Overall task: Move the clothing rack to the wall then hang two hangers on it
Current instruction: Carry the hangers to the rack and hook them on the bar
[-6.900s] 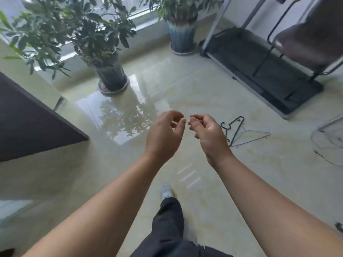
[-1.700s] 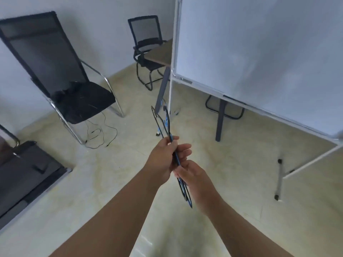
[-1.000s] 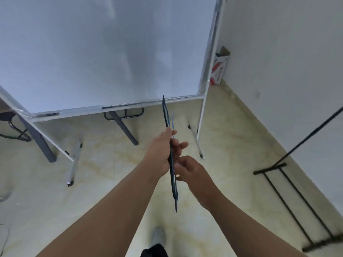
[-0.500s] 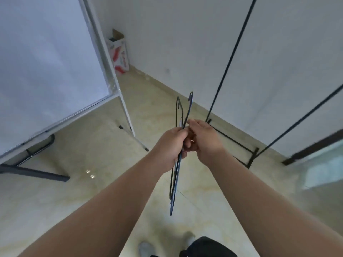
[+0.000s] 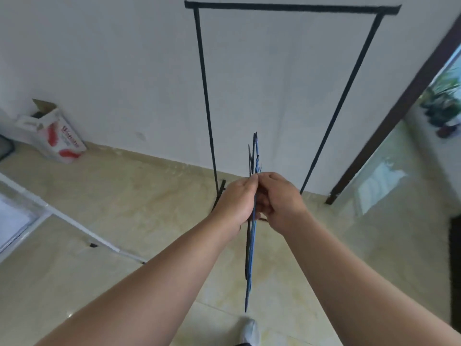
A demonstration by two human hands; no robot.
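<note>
A black metal clothing rack (image 5: 205, 91) stands against the white wall straight ahead, its bare top bar (image 5: 291, 7) high in the view. Two thin wire hangers (image 5: 251, 245), one black and one blue, are held edge-on and upright in front of the rack, hooks pointing up. My left hand (image 5: 235, 203) and my right hand (image 5: 280, 199) are both closed on the hangers just below the hooks, fingers touching. The hangers' hooks sit well below the top bar. The rack's feet are partly hidden behind my hands.
A white and red carton (image 5: 53, 137) leans at the wall on the left. A whiteboard stand's white leg (image 5: 74, 224) crosses the floor at the lower left. A dark door frame (image 5: 389, 121) and glass panel rise on the right. My shoe (image 5: 250, 332) shows at the bottom.
The view has turned from the whiteboard to face the rack squarely. The whole top bar is now in sight. Both hands still grip the hangers, raised slightly toward the rack.
</note>
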